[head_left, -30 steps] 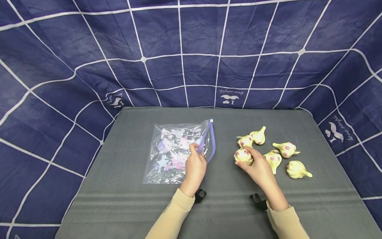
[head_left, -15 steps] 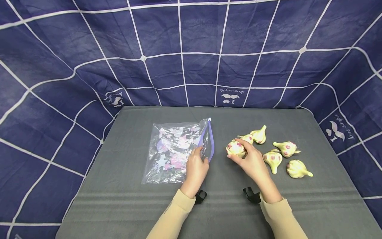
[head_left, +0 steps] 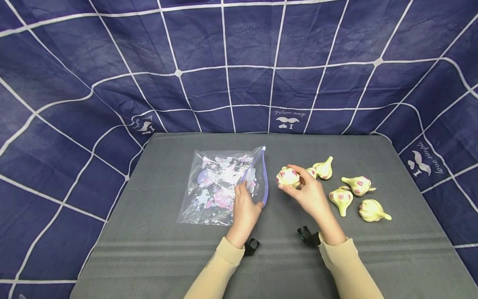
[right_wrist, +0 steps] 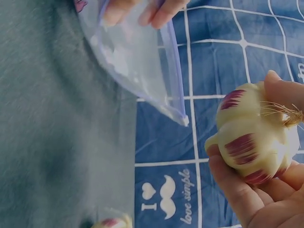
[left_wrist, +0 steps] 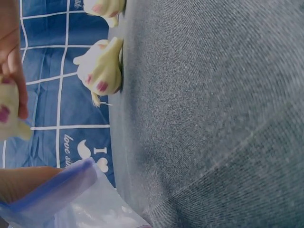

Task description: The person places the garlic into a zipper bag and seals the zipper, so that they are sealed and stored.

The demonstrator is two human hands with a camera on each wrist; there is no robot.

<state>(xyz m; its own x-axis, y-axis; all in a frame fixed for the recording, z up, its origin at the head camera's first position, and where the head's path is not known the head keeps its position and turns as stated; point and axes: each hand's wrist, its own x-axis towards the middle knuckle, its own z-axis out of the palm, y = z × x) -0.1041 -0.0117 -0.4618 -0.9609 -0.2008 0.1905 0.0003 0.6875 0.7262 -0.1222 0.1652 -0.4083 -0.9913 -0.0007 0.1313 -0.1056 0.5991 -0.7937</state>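
Observation:
In the head view a clear zip bag (head_left: 214,187) with pink and purple prints lies on the grey table, its purple-edged mouth parted toward the right. My left hand (head_left: 246,216) holds the bag at the near end of that mouth, fingers on one rim and thumb by the other. The right wrist view shows those fingertips (right_wrist: 164,12) at the rim. My right hand (head_left: 311,193) grips a garlic bulb (head_left: 288,177) between thumb and fingers, above the table and right of the mouth. Purple streaks and a tuft of roots show on this bulb (right_wrist: 251,135) up close.
More garlic bulbs (head_left: 340,199) lie on the right half of the table, including one (head_left: 323,168) behind my right hand and one (head_left: 373,211) farthest right. A blue cloth (head_left: 254,83) with white grid lines walls the grey table (head_left: 149,249) at the back and sides.
My right hand has lifted the garlic bulb and carried it left toward the bag. My left fingers have shifted along the rim, and the bag's mouth has spread wider.

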